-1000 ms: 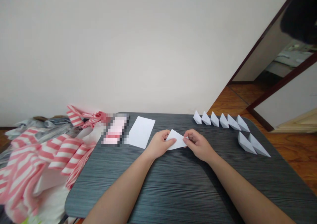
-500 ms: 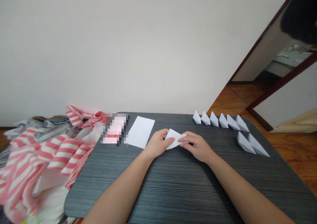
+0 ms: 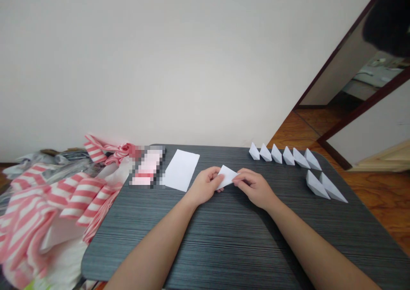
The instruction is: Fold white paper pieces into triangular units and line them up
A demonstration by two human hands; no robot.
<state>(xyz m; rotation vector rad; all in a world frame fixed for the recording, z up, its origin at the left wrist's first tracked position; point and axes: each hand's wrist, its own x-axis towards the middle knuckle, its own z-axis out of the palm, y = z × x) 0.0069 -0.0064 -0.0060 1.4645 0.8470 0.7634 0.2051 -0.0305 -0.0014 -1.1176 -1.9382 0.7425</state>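
Note:
Between my hands, above the middle of the dark table, is a small folded piece of white paper (image 3: 226,176). My left hand (image 3: 206,185) pinches its left side, thumb on top and fingers beneath. The fingertips of my right hand (image 3: 254,186) are closed on the paper's right corner. Just left of my left hand lies a flat stack or sheet of white paper (image 3: 181,170). Several folded white paper boats (image 3: 276,154) stand in a row at the back right, with two more paper boats (image 3: 326,187) nearer to me.
A pixelated pink-and-white item (image 3: 147,168) lies at the table's back left. Red-and-white striped cloth (image 3: 77,196) is heaped beside the dark table (image 3: 224,247) on the left. A wall (image 3: 192,68) rises behind; a doorway (image 3: 339,89) opens at right.
The paper in my hands now shows as a smaller folded shape. My right fingers, earlier stretched over it, have drawn in to a pinch at its right corner.

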